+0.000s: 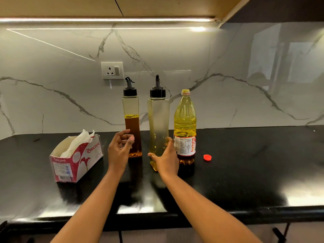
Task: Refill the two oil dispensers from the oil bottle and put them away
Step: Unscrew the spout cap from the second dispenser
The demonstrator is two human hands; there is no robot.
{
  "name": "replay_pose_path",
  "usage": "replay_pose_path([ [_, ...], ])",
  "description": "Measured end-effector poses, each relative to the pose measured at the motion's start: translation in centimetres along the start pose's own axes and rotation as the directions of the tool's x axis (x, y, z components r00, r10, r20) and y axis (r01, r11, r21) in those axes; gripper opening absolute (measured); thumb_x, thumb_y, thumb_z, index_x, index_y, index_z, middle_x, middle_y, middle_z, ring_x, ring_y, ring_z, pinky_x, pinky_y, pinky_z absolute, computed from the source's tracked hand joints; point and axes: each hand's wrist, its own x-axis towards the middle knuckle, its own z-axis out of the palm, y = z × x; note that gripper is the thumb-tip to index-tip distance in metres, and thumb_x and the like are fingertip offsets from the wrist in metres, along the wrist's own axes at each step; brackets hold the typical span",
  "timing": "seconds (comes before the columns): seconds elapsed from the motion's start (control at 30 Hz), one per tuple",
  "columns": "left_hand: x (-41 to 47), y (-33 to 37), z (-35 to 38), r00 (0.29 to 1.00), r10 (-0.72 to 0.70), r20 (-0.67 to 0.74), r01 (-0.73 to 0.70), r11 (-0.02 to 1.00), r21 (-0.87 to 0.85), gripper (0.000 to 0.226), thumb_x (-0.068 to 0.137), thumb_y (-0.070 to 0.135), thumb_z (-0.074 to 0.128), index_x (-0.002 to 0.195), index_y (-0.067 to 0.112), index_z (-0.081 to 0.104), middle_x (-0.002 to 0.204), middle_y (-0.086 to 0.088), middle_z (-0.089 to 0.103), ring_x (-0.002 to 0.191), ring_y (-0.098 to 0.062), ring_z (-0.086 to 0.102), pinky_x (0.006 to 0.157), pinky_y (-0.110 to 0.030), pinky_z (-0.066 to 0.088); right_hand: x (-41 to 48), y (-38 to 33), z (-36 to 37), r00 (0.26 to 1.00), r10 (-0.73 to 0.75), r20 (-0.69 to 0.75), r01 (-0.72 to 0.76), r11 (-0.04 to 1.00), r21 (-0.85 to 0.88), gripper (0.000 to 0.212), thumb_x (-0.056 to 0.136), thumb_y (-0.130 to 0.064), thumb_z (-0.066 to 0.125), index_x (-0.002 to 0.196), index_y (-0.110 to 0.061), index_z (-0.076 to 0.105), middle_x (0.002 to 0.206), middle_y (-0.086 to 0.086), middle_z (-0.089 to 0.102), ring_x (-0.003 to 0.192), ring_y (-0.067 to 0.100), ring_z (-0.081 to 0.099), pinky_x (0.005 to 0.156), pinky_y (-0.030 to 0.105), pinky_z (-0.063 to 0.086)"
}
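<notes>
1. The near-empty dispenser (158, 123) stands mid-counter, toward the back edge; the right hand (166, 157) wraps its base, probably to steady it.
2. The left hand (120, 148), fingers loosely curled on nothing, hovers before the half-full dispenser (131, 123).
3. The oil bottle (185, 127) stands uncapped just right, its red cap (207, 157) nearby.
4. A tissue box (75, 158) sits left on the glossy black counter (245, 172), with a marble backsplash (228, 85) behind.

On the counter (245, 172) three bottles stand in a row near the wall (228, 85): the left dispenser (131, 120), the right dispenser (158, 123) and the oil bottle (185, 123) at the far right. The cap (207, 157) lies right of the bottle. The tissue box (77, 160) is at the left. My left hand (119, 149) is before the left dispenser, my right hand (166, 158) at the right dispenser's base.
</notes>
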Motion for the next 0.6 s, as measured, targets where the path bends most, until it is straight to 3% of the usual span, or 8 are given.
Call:
replay_pose_path([
  [0.1,-0.4,0.1,0.6,0.989,-0.055,0.137,0.063,0.996,-0.055,0.028,0.085,0.019,0.065,0.112,0.026,0.061,0.106,-0.006,0.069,0.098,-0.025,0.067,0.078,-0.031,0.057,-1.1,0.1,-1.4,0.996,-0.015,0.086,0.013,1.0,0.027,0.09,0.067,-0.04,0.081,0.137,-0.028,0.025,0.136,-0.004,0.048,0.122,0.015,0.049,0.091,0.031,0.044],
  [0.2,-0.6,-0.1,0.9,0.966,-0.106,0.237,0.131,0.987,-0.092,0.04,0.082,0.028,0.07,0.119,0.021,0.059,0.113,-0.007,0.068,0.104,-0.03,0.065,0.078,-0.034,0.057,-1.6,0.9,-2.5,0.985,-0.01,0.175,-0.007,0.996,0.094,0.095,0.063,-0.036,0.085,0.137,-0.029,0.025,0.134,-0.003,0.051,0.121,0.015,0.051,0.094,0.027,0.041],
  [0.3,-0.8,-0.2,1.1,0.928,-0.164,0.335,0.205,0.975,-0.088,0.07,0.068,0.057,0.077,0.126,0.023,0.056,0.121,-0.003,0.066,0.109,-0.025,0.064,0.083,-0.04,0.055,-1.7,1.4,-3.7,0.96,-0.019,0.278,-0.022,0.989,0.146,0.094,0.067,-0.025,0.084,0.141,-0.026,0.027,0.133,-0.004,0.052,0.12,0.013,0.051,0.092,0.017,0.035],
  [0.37,-1.1,0.0,1.4,0.892,-0.196,0.407,0.242,0.968,-0.065,0.082,0.059,0.067,0.076,0.127,0.028,0.053,0.123,-0.001,0.065,0.11,-0.019,0.064,0.086,-0.038,0.055,-1.4,1.8,-4.3,0.943,-0.023,0.331,-0.034,0.986,0.165,0.091,0.07,-0.019,0.081,0.143,-0.025,0.027,0.135,-0.003,0.052,0.12,0.013,0.052,0.094,0.018,0.037],
  [0.47,-1.6,0.0,2.0,0.842,-0.211,0.496,0.273,0.961,-0.054,0.085,0.054,0.066,0.081,0.126,0.032,0.051,0.121,0.0,0.065,0.108,-0.014,0.065,0.082,-0.027,0.055,-0.8,2.4,-4.9,0.895,0.003,0.447,-0.106,0.973,0.204,0.083,0.08,-0.005,0.069,0.146,-0.027,0.023,0.14,0.0,0.048,0.12,0.011,0.052,0.098,0.025,0.044],
  [0.53,-1.8,-0.3,2.2,0.824,-0.212,0.526,0.266,0.964,-0.028,0.086,0.053,0.062,0.083,0.127,0.035,0.049,0.122,-0.002,0.064,0.11,-0.016,0.064,0.084,-0.026,0.053,-0.2,2.3,-5.9,0.861,0.017,0.508,-0.157,0.959,0.234,0.074,0.086,0.002,0.057,0.146,-0.026,0.024,0.141,0.0,0.045,0.122,0.013,0.049,0.089,0.023,0.049],
  [0.6,-1.8,-0.6,2.2,0.809,-0.225,0.542,0.263,0.965,0.009,0.09,0.052,0.06,0.085,0.129,0.037,0.046,0.122,-0.003,0.063,0.112,-0.018,0.063,0.09,-0.031,0.053,0.9,1.4,-7.5,0.899,0.0,0.438,-0.113,0.966,0.231,0.059,0.09,0.002,0.05,0.141,-0.023,0.034,0.137,0.0,0.048,0.12,0.013,0.049,0.075,0.015,0.045],
])
